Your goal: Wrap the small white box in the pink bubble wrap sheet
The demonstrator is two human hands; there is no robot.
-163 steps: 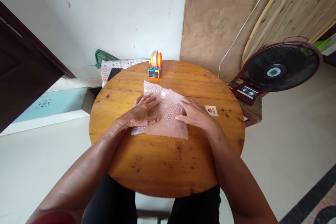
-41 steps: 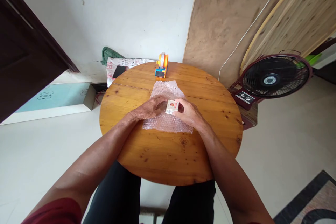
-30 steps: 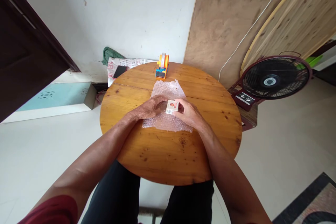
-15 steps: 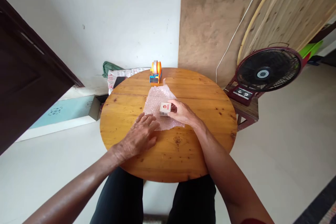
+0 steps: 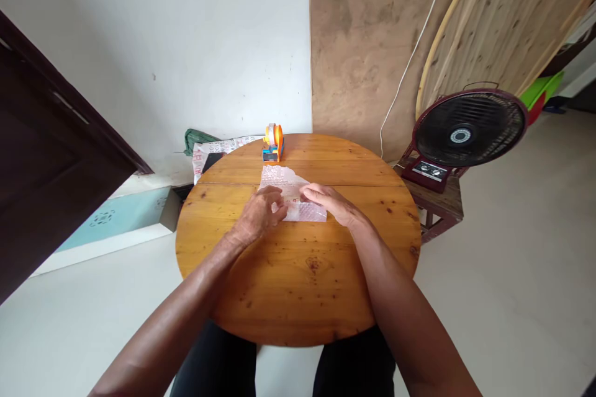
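Note:
A sheet of clear bubble wrap [image 5: 305, 213] lies on the round wooden table [image 5: 307, 285], its near part folded up over a small white box. Only a little of the box's red print [image 5: 294, 200] shows through the wrap. At the left side of the box, my left hand [image 5: 261, 214] has curled fingers and a thumb closed on the wrap. My right hand [image 5: 333, 201] holds the wrap against the box's right side, its fingers close together and its thumb mostly hidden.
An orange and blue tape dispenser [image 5: 273, 142] with a tape roll stands at the table's far edge. To the right, a dark red fan [image 5: 468, 130] sits on a wooden stool [image 5: 440, 211]. Behind the table's left edge is a printed sack [image 5: 202, 158].
The near part of the bubble wrap has come up over the box, which was uncovered before. My left hand has moved from lying spread at the wrap's edge to the box's left side.

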